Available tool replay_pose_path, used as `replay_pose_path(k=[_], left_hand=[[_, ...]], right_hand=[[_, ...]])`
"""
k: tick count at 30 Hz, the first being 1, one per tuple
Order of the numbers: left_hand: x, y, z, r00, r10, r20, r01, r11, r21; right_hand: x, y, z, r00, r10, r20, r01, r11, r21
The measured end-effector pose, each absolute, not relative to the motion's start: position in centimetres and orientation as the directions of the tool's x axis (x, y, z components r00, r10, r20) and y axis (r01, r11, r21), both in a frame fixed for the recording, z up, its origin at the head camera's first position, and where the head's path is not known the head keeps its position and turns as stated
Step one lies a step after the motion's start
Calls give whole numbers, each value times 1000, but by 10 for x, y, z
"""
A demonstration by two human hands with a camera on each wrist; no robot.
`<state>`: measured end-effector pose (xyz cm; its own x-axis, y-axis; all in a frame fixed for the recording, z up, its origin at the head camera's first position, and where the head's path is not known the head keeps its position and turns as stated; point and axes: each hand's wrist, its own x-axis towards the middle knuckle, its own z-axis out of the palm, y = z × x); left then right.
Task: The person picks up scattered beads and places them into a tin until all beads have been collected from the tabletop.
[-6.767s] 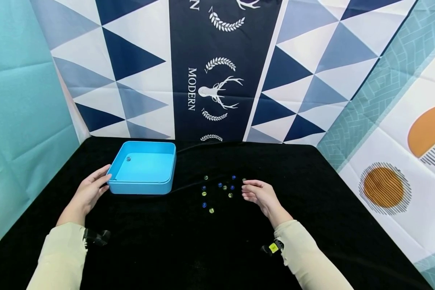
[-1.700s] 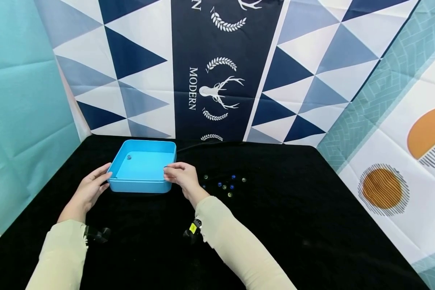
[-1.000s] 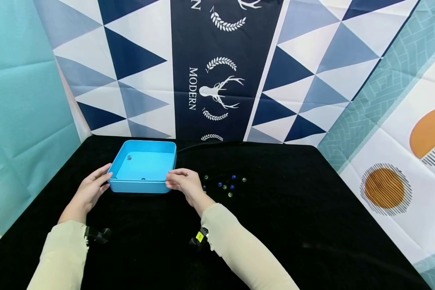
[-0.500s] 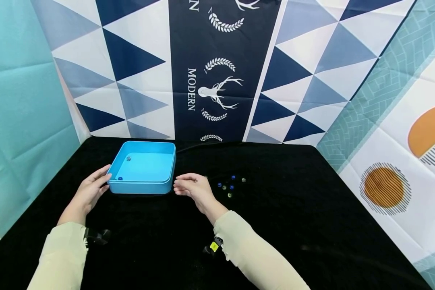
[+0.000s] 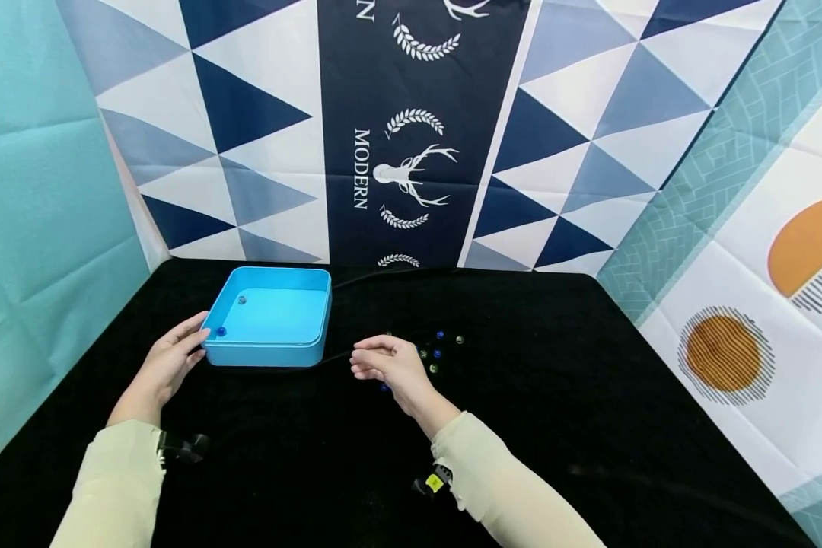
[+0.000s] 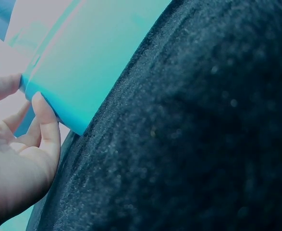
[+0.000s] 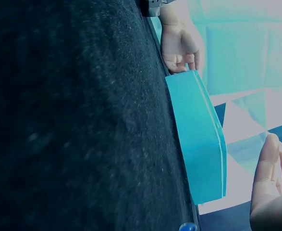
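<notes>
1. My left hand [image 5: 167, 361] holds the blue box [image 5: 267, 355] at its 8 o'clock corner, the fingers pinching its wall.
2. Inside the box I see a pale marble [image 5: 242, 301] at 10 o'clock and a blue marble [image 5: 221, 331] at 8 o'clock.
3. My right hand [image 5: 395, 367] is apart from the box, at its 4 o'clock; the fingers are loosely bent, and I see nothing between them.
4. The loose marbles [image 5: 433, 368] lie on the bench [image 5: 281, 441] between 2 and 3 o'clock of this hand.
5. I judge this step as the passage between box and marbles; the next move calls for a light pinch, because they may roll.
</notes>
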<state>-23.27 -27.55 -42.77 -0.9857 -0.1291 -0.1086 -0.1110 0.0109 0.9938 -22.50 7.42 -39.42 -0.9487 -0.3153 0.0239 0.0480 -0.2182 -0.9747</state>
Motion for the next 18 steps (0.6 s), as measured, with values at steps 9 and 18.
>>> replay_pose_path(k=[9,18], left_hand=[[-230,-279,-430,-988,-123,-95,-90,-47,995],[-232,-276,-430,-988,-121,-96,-99,16,995]], right_hand=[[-215,95,-396,-953,-303,23,40,-202,-979],[-208,113,-394,-952,-300,67,-12,-182,-983]])
